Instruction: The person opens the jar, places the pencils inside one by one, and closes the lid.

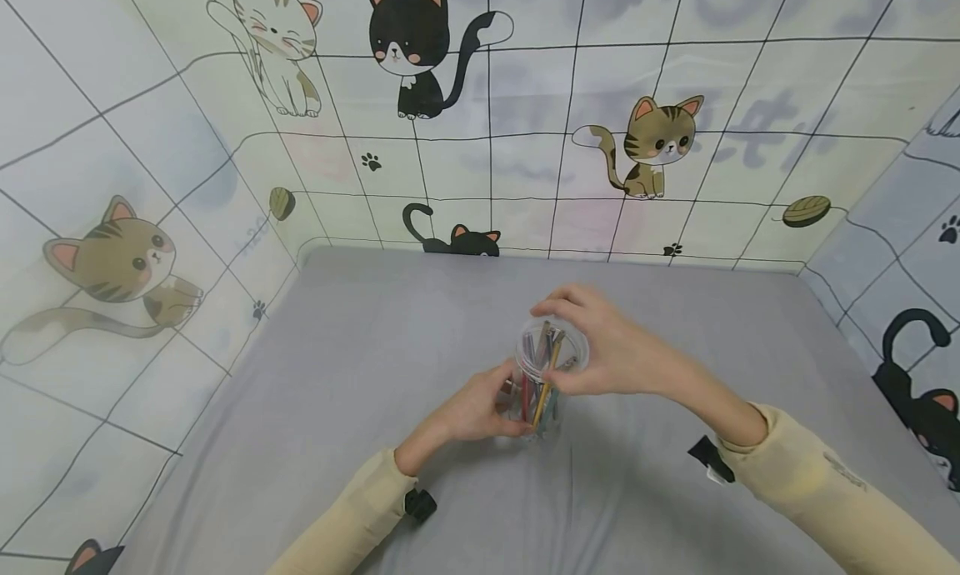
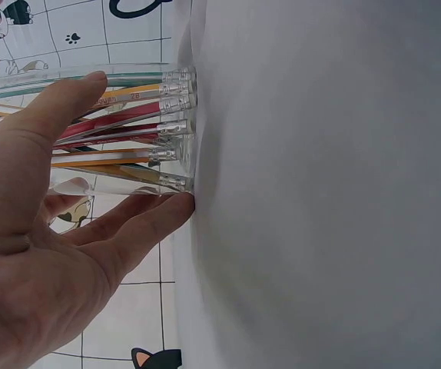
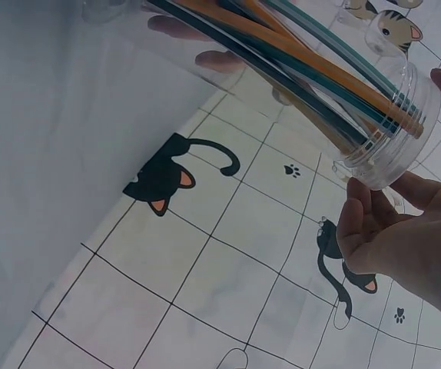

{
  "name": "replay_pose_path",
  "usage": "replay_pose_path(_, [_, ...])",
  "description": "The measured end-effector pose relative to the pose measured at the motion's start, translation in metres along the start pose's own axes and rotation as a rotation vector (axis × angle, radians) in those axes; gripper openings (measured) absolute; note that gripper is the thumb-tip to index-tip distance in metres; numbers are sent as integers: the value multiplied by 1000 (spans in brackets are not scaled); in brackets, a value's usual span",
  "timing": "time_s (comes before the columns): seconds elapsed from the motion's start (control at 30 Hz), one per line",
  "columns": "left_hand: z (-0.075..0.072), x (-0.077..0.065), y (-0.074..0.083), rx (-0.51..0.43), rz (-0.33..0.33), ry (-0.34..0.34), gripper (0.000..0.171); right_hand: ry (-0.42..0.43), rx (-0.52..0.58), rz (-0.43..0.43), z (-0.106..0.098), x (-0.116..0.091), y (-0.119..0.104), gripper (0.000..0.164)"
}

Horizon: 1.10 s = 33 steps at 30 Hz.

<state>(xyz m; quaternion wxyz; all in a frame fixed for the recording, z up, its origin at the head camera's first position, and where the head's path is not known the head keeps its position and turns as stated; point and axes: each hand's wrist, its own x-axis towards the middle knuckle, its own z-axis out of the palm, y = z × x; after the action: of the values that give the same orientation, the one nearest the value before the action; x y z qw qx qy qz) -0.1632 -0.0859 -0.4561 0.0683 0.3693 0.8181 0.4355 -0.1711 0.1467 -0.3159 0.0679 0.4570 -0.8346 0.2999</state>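
A clear jar [image 1: 553, 427] holds several pencils [image 2: 140, 158] in red, yellow, orange and teal, with metal ferrules showing near its base in the left wrist view. My left hand [image 1: 472, 408] holds the jar low on its side, thumb on one side and fingers on the other. Around the clear lid [image 3: 424, 127] at the top curl the fingers and thumb of my right hand [image 1: 611, 342]. From the head view the jar leans slightly, its round top toward the camera, and the pencils show through it.
Grey cloth [image 1: 390, 325] covers the table under the hands. A tiled, cat-printed curtain [image 1: 525, 100] rises behind the table and along both sides. Black straps [image 1: 420, 504] sit at the cuffs of both pale yellow sleeves [image 1: 802, 467].
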Motion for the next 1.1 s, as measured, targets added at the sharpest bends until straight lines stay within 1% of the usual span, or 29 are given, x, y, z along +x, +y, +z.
replay_pose_path(0.17, [-1, 0, 2, -2, -3, -4, 62, -27, 0, -13, 3, 1, 1, 59])
replay_pose_path(0.4, [-1, 0, 1, -7, -27, -12, 65, -57, 22, 9, 2, 2, -2, 61])
replay_pose_path(0.5, [0, 0, 1, -7, -21, -8, 62, -66, 45, 3, 1, 1, -1, 62])
replay_pose_path(0.57, [0, 0, 1, -13, -16, -5, 58, -66, 64, -8, 1, 0, 1, 61])
replay_pose_path(0.63, [-1, 0, 1, -16, -17, -8, 58, -68, 81, -26, 0, 0, 3, 61])
replay_pose_path(0.8, [-2, 0, 3, -23, -50, -25, 72, -103, 107, -67, -4, -1, 7, 62])
replay_pose_path(0.93, [-2, 0, 3, -24, -61, -26, 75, -145, 157, -89, -9, -2, 10, 65])
replay_pose_path(1.1, [-2, 0, 2, -13, -68, -25, 75, -174, 206, -131, -11, -2, 17, 67])
